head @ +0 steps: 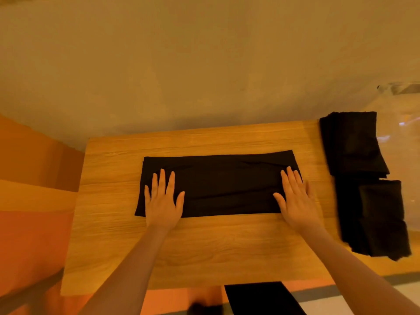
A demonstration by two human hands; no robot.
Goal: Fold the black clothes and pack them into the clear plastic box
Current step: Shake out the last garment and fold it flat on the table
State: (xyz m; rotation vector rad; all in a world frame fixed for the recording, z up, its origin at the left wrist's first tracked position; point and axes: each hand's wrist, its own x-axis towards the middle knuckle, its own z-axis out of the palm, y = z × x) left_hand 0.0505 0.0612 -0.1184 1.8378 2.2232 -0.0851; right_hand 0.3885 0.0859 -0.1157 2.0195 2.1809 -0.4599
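A black garment (225, 185) lies folded into a long flat strip across the middle of the wooden table (193, 251). My left hand (163, 198) presses flat on its left end, fingers straight and spread. My right hand (295, 196) presses flat on its right end, partly over the strip's edge. At the right, the clear plastic box (400, 133) stands beside the table with folded black clothes (363, 178) stacked in it.
A pale wall (204, 64) runs behind the table's far edge. Orange flooring (34, 201) shows at the left. Another piece of black cloth (261, 298) hangs below the table's near edge.
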